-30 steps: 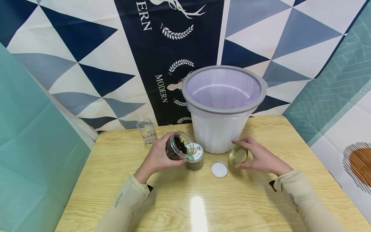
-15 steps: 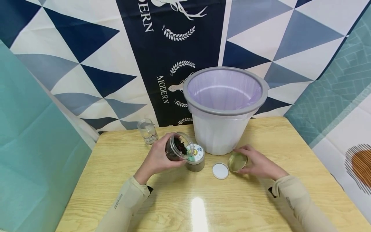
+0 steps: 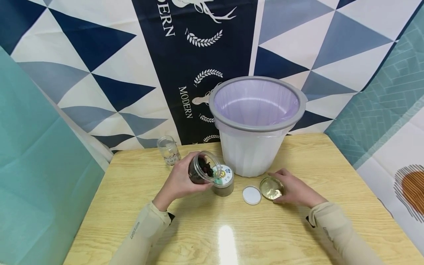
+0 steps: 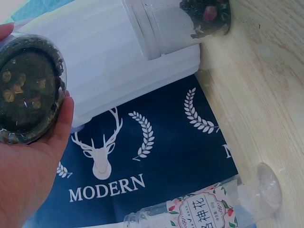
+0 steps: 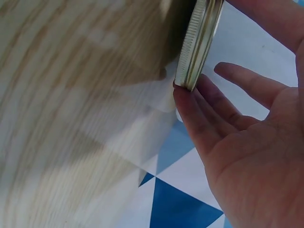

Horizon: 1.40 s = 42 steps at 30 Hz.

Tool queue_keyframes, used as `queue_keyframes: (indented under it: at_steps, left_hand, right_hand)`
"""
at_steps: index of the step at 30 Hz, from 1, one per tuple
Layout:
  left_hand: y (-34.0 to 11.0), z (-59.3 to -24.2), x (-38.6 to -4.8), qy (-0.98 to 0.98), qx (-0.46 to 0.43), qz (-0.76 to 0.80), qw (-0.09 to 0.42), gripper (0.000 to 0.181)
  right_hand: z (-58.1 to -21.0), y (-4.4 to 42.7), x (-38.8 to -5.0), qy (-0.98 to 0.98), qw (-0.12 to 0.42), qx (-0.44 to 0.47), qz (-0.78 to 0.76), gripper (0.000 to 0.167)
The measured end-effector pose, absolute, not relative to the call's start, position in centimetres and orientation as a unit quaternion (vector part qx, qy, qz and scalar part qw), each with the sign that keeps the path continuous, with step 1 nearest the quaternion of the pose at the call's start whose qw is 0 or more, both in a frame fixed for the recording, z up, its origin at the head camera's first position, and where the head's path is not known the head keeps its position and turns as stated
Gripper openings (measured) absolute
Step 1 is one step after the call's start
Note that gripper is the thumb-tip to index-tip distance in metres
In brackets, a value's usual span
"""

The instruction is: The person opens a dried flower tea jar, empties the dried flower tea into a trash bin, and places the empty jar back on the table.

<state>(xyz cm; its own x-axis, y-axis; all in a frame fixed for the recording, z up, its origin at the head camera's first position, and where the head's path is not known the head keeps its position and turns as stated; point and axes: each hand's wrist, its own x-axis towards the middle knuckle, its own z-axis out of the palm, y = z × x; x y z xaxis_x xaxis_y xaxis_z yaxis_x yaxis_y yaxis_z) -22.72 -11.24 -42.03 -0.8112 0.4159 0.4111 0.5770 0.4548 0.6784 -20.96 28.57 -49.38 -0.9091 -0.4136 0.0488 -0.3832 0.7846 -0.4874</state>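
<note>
My left hand [image 3: 180, 181] grips a clear jar [image 4: 31, 90] of dark dried tea, tilted with its uncovered mouth toward the right. Just beyond that mouth stands a second jar [image 3: 223, 190] with a printed round top, partly hidden by the tilted one. In the left wrist view, dark dried leaves with a pink bud show inside this second jar. My right hand [image 3: 296, 188] holds a gold lid [image 3: 271, 188] by its rim, low at the table, with the hollow inside up. Left of the gold lid, a small white disc [image 3: 251, 195] lies flat.
Behind the jars a white bin [image 3: 250, 154] with a grey rim and a purple liner stands against the patterned wall cloth. A clear labelled jar [image 3: 168, 149] stands at the back left. Wooden table [image 3: 185, 232] extends in front of the hands.
My right hand has lowered the gold lid to the table and turned it from nearly upright to flat, inside up. The left hand with the tilted jar stays nearly still.
</note>
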Motion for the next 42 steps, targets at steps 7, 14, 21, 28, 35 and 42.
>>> queue_keyframes:
  at_steps: [7, 14, 21, 28, 35, 42]
  left_hand:
    - [-11.2, -42.1, -22.6, -0.85, -0.29, -0.431, 0.092, 0.083]
    - [-11.2, -42.1, -22.8, -0.846, -0.291, -0.437, 0.089, 0.084]
    - [-11.4, -41.9, -22.7, -0.844, -0.282, -0.448, 0.087, 0.084]
    - [-11.7, -40.7, -23.0, -0.846, -0.282, -0.444, 0.091, 0.084]
    - [-12.4, -38.6, -23.6, -0.842, -0.276, -0.449, 0.118, 0.085]
    - [-12.9, -36.8, -24.2, -0.832, -0.293, -0.442, 0.161, 0.085]
  right_hand:
    - [-49.7, 28.5, -20.8, 0.947, 0.029, -0.208, -0.243, 0.085]
    - [-49.6, 28.6, -20.9, 0.947, 0.033, -0.213, -0.24, 0.086]
    - [-47.4, 30.0, -21.4, 0.941, -0.053, -0.241, -0.23, 0.063]
    - [-42.6, 30.0, -21.3, 0.847, -0.365, -0.274, -0.272, 0.015]
    - [-36.7, 26.4, -21.2, 0.73, -0.536, -0.251, -0.341, 0.056]
    - [-34.5, 23.9, -23.3, 0.754, -0.507, -0.275, -0.314, 0.049]
